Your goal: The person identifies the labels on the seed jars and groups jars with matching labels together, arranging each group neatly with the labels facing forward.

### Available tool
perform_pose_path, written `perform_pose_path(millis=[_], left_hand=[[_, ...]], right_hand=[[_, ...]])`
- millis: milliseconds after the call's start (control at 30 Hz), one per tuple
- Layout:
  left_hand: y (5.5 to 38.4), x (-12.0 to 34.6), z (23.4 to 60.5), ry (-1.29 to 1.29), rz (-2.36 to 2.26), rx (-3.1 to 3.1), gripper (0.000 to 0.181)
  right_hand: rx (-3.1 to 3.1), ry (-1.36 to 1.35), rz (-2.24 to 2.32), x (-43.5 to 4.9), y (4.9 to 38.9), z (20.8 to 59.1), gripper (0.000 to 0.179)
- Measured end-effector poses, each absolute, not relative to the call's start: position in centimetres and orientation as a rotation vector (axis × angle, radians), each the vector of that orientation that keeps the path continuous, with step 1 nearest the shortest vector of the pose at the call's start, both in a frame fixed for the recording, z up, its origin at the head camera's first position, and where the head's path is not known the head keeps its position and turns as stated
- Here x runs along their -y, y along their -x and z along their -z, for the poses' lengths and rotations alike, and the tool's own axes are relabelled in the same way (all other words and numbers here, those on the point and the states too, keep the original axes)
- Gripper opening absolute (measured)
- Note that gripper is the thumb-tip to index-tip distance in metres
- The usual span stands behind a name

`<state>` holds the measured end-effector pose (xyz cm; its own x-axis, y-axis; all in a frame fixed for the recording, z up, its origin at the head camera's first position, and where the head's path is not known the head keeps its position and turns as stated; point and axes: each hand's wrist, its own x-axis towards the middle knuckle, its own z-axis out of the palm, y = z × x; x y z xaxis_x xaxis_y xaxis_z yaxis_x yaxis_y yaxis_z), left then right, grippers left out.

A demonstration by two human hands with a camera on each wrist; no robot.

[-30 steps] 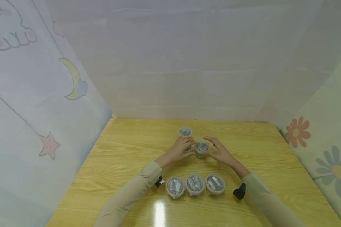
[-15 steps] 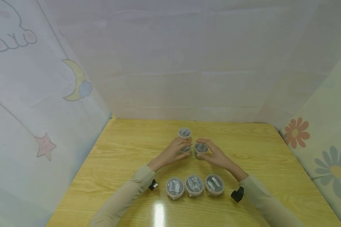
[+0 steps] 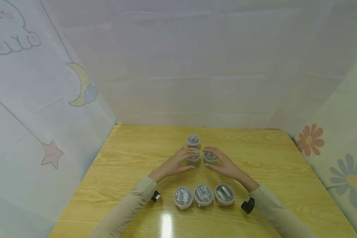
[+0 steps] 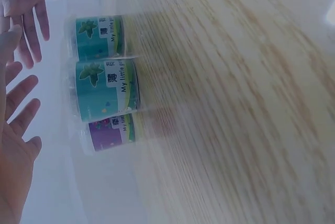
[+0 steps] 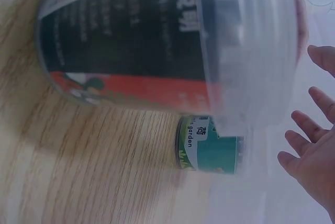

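Holds fingers loosely spread on left hand [image 3: 175,163] and right hand [image 3: 226,165], beside left tub [image 3: 193,161] and right tub [image 3: 210,160], with contact unclear. Stand upright on wooden table [image 3: 137,148], long axes vertical, lids facing up, behind row of three tubs [image 3: 203,195].

The wood-grain table [image 3: 131,155] supports six lidded cans, all upright. The near row comprises a left can [image 3: 183,197], a middle can [image 3: 203,195] and a right can [image 3: 224,194], set just beside one another. The farther group comprises a rear can [image 3: 193,140], a front-left can [image 3: 194,161] and a front-right can [image 3: 210,158].
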<state>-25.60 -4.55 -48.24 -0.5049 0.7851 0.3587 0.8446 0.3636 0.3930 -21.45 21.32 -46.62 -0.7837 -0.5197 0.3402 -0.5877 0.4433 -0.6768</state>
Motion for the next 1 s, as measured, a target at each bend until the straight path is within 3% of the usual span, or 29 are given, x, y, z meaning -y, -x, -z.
perform_pose_path(millis=[1000], left_hand=[[23.8,7.7,47.3,1.577,0.893,2.476,0.054]], right_hand=[[2.611,-1.174,-1.267,-18.9,20.0,45.7,0.054]])
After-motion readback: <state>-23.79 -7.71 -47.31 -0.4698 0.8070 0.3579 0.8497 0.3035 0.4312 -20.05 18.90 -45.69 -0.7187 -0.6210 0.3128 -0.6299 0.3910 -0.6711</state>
